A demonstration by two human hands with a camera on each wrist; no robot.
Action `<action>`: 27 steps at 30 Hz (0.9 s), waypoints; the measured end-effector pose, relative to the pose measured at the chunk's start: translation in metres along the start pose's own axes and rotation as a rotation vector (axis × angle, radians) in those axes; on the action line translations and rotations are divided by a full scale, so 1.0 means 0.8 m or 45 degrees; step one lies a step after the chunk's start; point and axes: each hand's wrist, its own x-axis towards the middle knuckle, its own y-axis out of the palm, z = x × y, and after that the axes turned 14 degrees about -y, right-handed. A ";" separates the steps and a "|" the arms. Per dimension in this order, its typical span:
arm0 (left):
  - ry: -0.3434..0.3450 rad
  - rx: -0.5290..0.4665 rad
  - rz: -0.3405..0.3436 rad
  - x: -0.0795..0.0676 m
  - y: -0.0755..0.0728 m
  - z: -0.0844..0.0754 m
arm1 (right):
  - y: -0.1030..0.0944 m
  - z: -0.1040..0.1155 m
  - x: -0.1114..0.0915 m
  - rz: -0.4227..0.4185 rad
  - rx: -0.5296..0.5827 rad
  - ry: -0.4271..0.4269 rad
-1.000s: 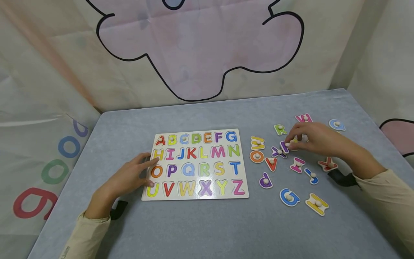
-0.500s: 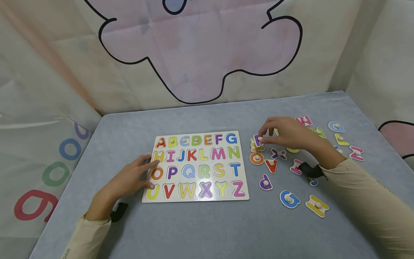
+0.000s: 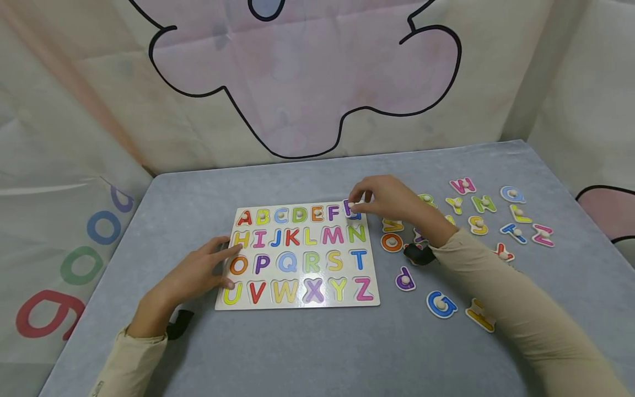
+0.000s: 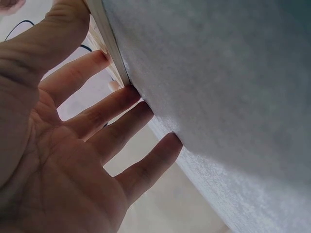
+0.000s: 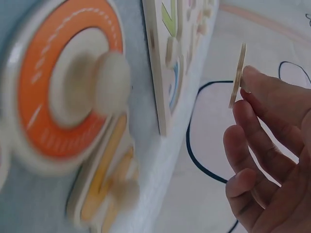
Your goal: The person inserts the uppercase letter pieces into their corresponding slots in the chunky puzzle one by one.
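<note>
A white alphabet puzzle board [image 3: 297,275] lies on the table, with knobbed letters seated at the start of its top row. My left hand [image 3: 190,274] rests on its left edge, fingers loosely extended; in the left wrist view the fingers [image 4: 148,167] touch the board's side and the cloth. Over the board's top right corner, my right hand [image 3: 389,199] pinches a purple letter puzzle piece [image 3: 348,208] by its knob. That piece appears edge-on in the right wrist view, raised above the board [image 5: 158,87]. Its exact letter is partly hidden by the fingers.
Several loose letter pieces lie right of the board, among them an orange O [image 3: 392,242], a blue G [image 3: 441,304], a purple piece [image 3: 405,279] and a pink W [image 3: 462,186]. My right forearm covers some. Printed curtains stand behind the grey table [image 3: 297,353].
My right hand has picked up the purple letter piece from among the loose letters and carried it left to above the board's top right corner. The left hand stays on the board's edge.
</note>
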 end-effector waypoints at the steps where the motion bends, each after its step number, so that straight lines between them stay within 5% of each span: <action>1: 0.000 0.000 0.001 0.000 0.000 0.000 | 0.003 0.000 0.005 0.008 0.003 -0.002; 12: -0.027 -0.001 0.015 -0.003 -0.003 -0.001 | 0.031 0.000 0.045 0.060 0.027 0.010; 27: -0.017 -0.013 0.013 0.000 0.000 -0.001 | 0.043 0.011 0.055 0.110 -0.052 0.091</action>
